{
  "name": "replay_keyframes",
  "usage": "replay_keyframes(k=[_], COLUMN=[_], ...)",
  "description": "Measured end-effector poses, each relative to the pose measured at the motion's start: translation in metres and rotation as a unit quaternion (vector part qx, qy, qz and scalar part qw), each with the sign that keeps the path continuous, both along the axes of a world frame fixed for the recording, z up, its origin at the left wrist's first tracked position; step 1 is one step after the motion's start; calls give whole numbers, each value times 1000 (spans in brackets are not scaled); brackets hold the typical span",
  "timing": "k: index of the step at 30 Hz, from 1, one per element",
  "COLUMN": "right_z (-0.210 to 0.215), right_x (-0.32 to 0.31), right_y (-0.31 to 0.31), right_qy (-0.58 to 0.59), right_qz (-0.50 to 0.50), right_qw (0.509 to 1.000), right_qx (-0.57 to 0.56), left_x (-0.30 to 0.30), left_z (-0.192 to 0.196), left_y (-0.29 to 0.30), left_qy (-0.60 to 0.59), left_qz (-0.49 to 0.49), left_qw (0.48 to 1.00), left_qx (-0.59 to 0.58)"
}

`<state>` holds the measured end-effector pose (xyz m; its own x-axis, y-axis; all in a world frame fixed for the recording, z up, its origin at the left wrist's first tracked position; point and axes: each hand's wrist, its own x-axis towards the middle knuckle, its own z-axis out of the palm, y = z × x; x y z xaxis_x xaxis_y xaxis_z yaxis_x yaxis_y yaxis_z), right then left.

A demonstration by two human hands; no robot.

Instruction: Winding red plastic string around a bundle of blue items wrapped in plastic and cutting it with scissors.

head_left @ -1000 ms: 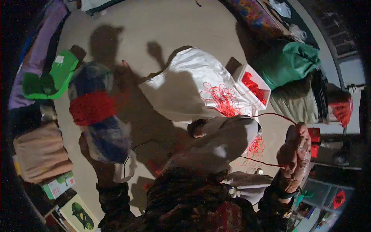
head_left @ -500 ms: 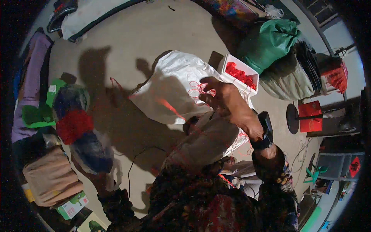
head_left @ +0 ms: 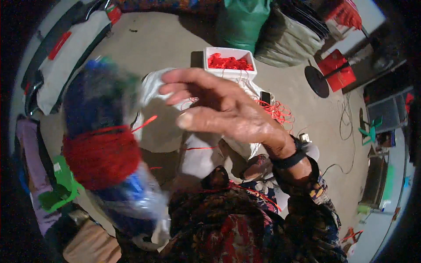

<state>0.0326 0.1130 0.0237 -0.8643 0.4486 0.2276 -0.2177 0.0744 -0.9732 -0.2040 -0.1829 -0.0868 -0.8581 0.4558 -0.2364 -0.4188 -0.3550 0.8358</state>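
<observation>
A clear-plastic-wrapped dark blue bundle with red yarn wound thickly round its middle [head_left: 103, 158] is held up close on the left. My left hand is hidden behind it, and the left arm's dark sleeve runs up towards its lower end. A loose red yarn end [head_left: 145, 124] sticks out from the winding towards my right hand. My right hand [head_left: 219, 105], with a dark band at the wrist, is open in mid-air, fingers and thumb apart and nothing between them. Beneath it spreads a white sack [head_left: 160, 111]. Thin red cord [head_left: 278, 111] lies tangled on the sack's right side.
A white box [head_left: 207, 65] of red pieces stands beyond the sack, with a green sack [head_left: 243, 26] behind it. A dark phone [head_left: 265, 97] lies by the cord. To the right are a round black stand base [head_left: 316, 82] and cables [head_left: 346, 116]; a green plastic item [head_left: 61, 184] lies left.
The wrapped bundle has come up closer and to the right. My right hand has moved leftward, away from the cord, with its fingers more outstretched. The whole view has turned.
</observation>
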Motion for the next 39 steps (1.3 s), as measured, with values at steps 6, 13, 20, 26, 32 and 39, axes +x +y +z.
replay_keyframes(k=[6, 13, 20, 26, 32, 39], right_z=[22, 13, -3, -45, -65, -65], right_x=[49, 119, 130, 145, 152, 148], right_y=[6, 11, -3, -26, -47, -66], right_qy=[-80, -113, -49, -61, 3, 48], right_qz=[100, 4, -24, -46, -66, -170], right_qw=[978, 980, 983, 978, 971, 964], right_qx=[-162, -163, -175, -196, -230, -200], left_x=[25, 62, 109, 154, 183, 197], left_z=[13, 25, 39, 33, 22, 37], left_y=[48, 88, 129, 159, 180, 148], left_qy=[1, 2, -45, -133, -222, -228], left_qz=[-100, -196, -336, -462, -552, -435], left_qw=[995, 980, 939, 871, 783, 871], left_qx=[14, 29, 61, 103, 179, 25])
